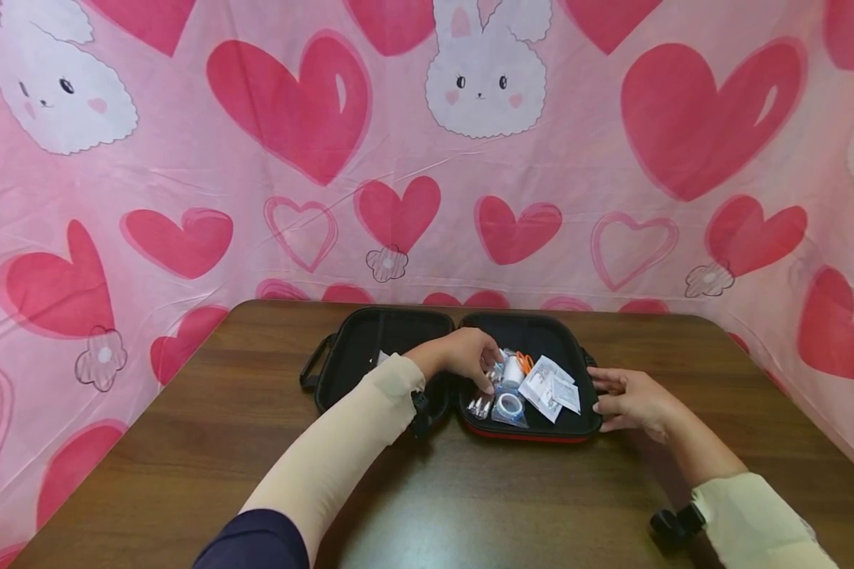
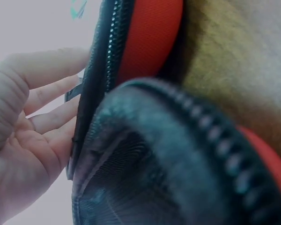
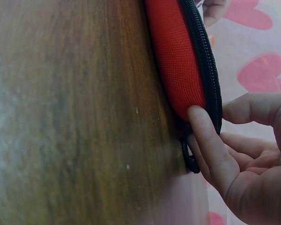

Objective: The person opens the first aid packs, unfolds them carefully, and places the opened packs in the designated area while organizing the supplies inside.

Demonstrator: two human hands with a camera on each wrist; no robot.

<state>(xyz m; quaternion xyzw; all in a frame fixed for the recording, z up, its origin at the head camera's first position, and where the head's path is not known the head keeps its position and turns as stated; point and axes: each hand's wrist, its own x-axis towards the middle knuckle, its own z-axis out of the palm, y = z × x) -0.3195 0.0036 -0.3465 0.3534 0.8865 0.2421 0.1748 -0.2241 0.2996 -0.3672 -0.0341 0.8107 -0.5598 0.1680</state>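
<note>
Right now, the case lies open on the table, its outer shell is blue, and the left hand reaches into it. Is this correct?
Not blue: the outer shell is red, as the right wrist view shows. The open case, table and left hand are right.

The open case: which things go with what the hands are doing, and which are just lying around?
With the job:
- open case
- left hand
- right hand
- white packets
- white roll
- orange-handled thing

Just around:
- wooden table
- heart-covered cloth
</note>
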